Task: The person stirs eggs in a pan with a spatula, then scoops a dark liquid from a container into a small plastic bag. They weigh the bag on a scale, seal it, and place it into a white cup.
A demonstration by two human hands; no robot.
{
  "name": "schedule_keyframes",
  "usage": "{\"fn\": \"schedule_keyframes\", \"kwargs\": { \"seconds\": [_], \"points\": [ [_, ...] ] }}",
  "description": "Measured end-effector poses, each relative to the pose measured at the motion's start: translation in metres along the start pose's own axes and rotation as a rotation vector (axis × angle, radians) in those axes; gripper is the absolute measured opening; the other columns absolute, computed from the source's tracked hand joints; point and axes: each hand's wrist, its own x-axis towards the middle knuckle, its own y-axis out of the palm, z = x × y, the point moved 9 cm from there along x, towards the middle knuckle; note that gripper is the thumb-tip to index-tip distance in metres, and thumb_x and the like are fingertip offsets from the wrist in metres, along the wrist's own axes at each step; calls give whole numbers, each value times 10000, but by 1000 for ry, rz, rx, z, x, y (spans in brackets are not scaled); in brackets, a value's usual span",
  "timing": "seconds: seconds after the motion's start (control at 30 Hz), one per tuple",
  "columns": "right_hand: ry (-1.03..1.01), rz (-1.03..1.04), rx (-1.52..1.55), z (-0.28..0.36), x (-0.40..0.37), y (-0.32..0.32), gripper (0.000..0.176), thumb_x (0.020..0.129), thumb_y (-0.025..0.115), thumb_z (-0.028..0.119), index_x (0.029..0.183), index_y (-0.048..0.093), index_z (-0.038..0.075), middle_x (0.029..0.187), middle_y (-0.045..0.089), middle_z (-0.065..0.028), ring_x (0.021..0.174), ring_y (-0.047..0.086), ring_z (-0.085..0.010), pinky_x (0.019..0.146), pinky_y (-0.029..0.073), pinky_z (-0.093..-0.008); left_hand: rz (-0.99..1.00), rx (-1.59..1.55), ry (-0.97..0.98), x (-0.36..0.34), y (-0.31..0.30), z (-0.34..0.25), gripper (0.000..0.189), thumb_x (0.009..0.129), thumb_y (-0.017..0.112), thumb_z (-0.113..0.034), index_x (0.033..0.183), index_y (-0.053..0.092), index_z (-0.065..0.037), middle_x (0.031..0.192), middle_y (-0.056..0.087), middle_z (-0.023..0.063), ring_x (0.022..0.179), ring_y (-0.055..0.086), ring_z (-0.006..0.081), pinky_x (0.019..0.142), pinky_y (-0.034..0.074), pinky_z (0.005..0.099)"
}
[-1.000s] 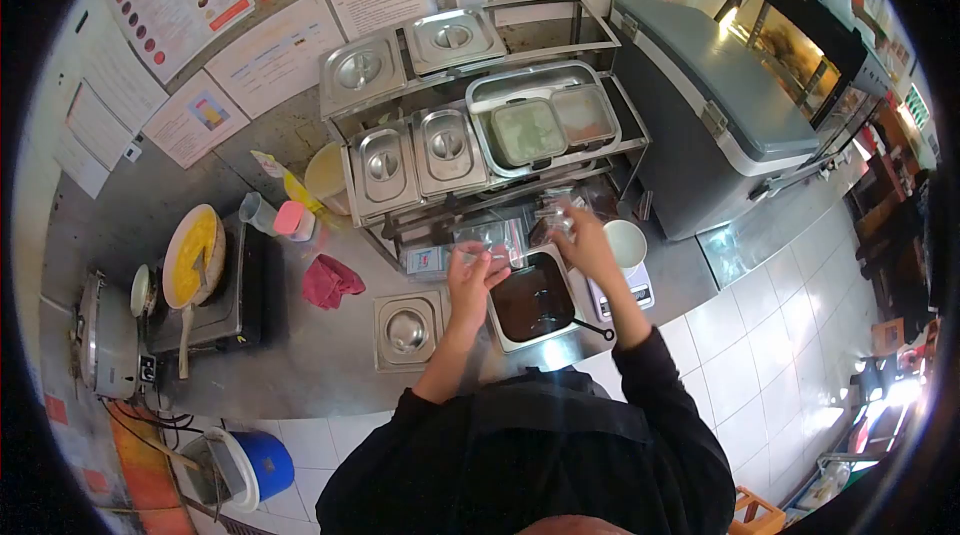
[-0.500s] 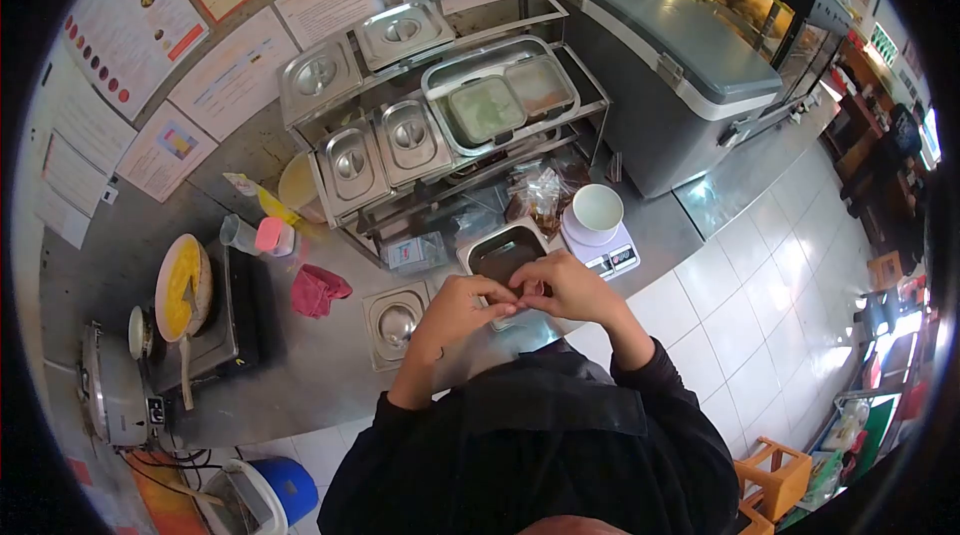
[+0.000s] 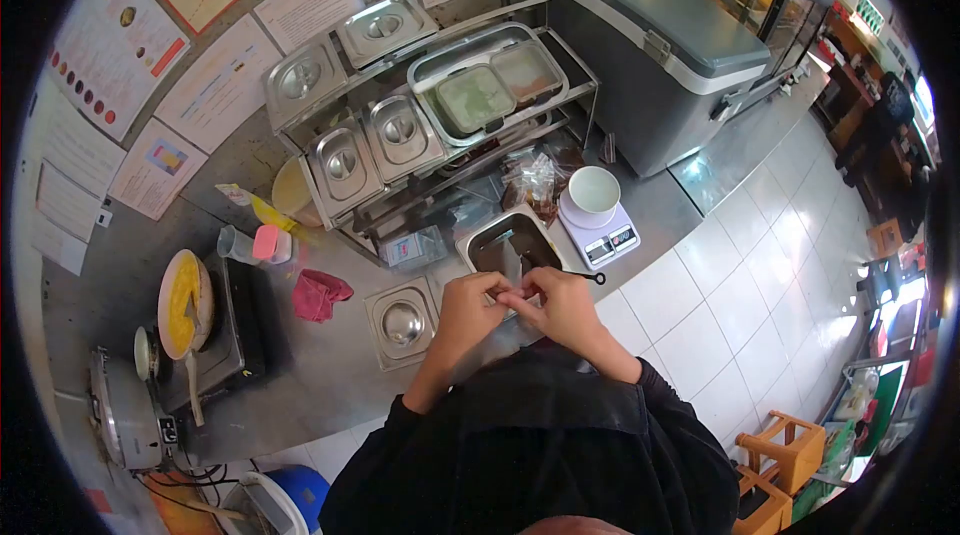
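Observation:
Over the front edge of a metal pan (image 3: 466, 253) with dark contents, my left hand (image 3: 472, 312) and my right hand (image 3: 562, 307) meet with pinched fingertips. Between them is something small that I cannot make out, perhaps part of the clear plastic (image 3: 511, 257) showing just beyond the fingers. A black handle end (image 3: 590, 277) sticks out to the right of the pan. Left of my hands lies a metal lid (image 3: 403, 322). A white bowl (image 3: 594, 190) sits on a white scale (image 3: 604, 239) at the pan's right.
A metal rack (image 3: 440, 60) with lidded pans stands behind. The grey cooler box (image 3: 660, 55) is at the right. A frying pan (image 3: 187, 305) with yellow contents rests on a stove at the left, near a red cloth (image 3: 320, 294). A person (image 3: 885, 125) is far right.
Both hands have shifted slightly left and closer together at the fingertips. More of the pan's inside, the clear plastic and the black handle end now show. The view has tilted a little.

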Motion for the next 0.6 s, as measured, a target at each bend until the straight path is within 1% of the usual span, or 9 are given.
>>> {"fn": "schedule_keyframes", "kwargs": {
  "seconds": [0.03, 0.07, 0.2, 0.27, 0.3, 0.37, 0.47, 0.57, 0.6],
  "points": [
    [73, 35, 31, -6, -3, 5, 255, 799, 712, 251, 773, 636, 9, 653, 602, -130, 552, 593, -264, 531, 463, -352, -14, 57, 55, -1, 3, -1, 94, 762, 701, -69, 836, 683, -13, 742, 680, 69, 664, 624, 115, 555, 467, 265],
    [56, 49, 48, -12, -4, 7, 234, 846, 676, 211, 797, 644, -16, 618, 596, -96, 519, 557, -152, 489, 426, -275, -32, 112, 110, -2, 5, -4, 88, 766, 698, -63, 833, 679, -9, 743, 679, 67, 666, 621, 104, 549, 465, 259],
    [223, 258, 269, -22, -5, 7, 199, 916, 586, 161, 851, 652, -14, 613, 585, -72, 525, 531, -82, 488, 409, -257, 100, -294, -14, -4, 15, 6, 88, 782, 688, -61, 816, 649, 10, 739, 665, 70, 667, 609, 88, 564, 462, 238],
    [256, 263, 377, -21, -4, 8, 168, 887, 594, 140, 829, 644, -10, 619, 581, -82, 509, 524, -117, 489, 414, -266, 155, -525, -71, -6, 24, 25, 100, 796, 679, -69, 825, 633, 15, 755, 660, 67, 676, 604, 79, 572, 462, 234],
    [274, 268, 432, -21, -4, 10, 154, 873, 599, 129, 819, 640, -8, 622, 580, -87, 501, 520, -134, 490, 416, -271, 147, -450, -43, -7, 23, 23, 97, 803, 661, -67, 829, 620, 17, 739, 642, 74, 658, 600, 101, 563, 455, 245],
    [54, 192, 181, -10, 1, 5, 118, 812, 609, 102, 772, 623, -8, 629, 576, -106, 502, 538, -197, 494, 431, -293, 129, -299, 8, -6, 20, 18, 90, 816, 624, -63, 837, 594, 20, 708, 606, 88, 621, 592, 146, 544, 439, 266],
    [-130, 104, -19, -5, 0, 15, 97, 727, 616, 86, 706, 593, -6, 638, 569, -131, 532, 562, -283, 505, 455, -333, 38, -25, 319, -12, 13, -10, 75, 812, 561, -46, 817, 547, 27, 680, 534, 125, 569, 552, 247, 515, 410, 322],
    [-174, -13, -187, 0, 5, 8, 116, 693, 624, 99, 656, 569, 3, 625, 558, -132, 561, 584, -311, 517, 469, -378, -134, 129, 222, -11, -11, 7, 62, 794, 521, -32, 797, 508, 28, 668, 481, 153, 547, 502, 318, 511, 391, 364],
    [-161, -12, -199, 0, 7, 8, 118, 691, 627, 103, 654, 568, 8, 622, 555, -128, 558, 582, -306, 518, 469, -381, -153, 158, 223, -11, -13, 4, 137, 754, 601, -51, 742, 469, -17, 712, 511, 141, 539, 557, 281, 486, 420, 359]
  ]
}}
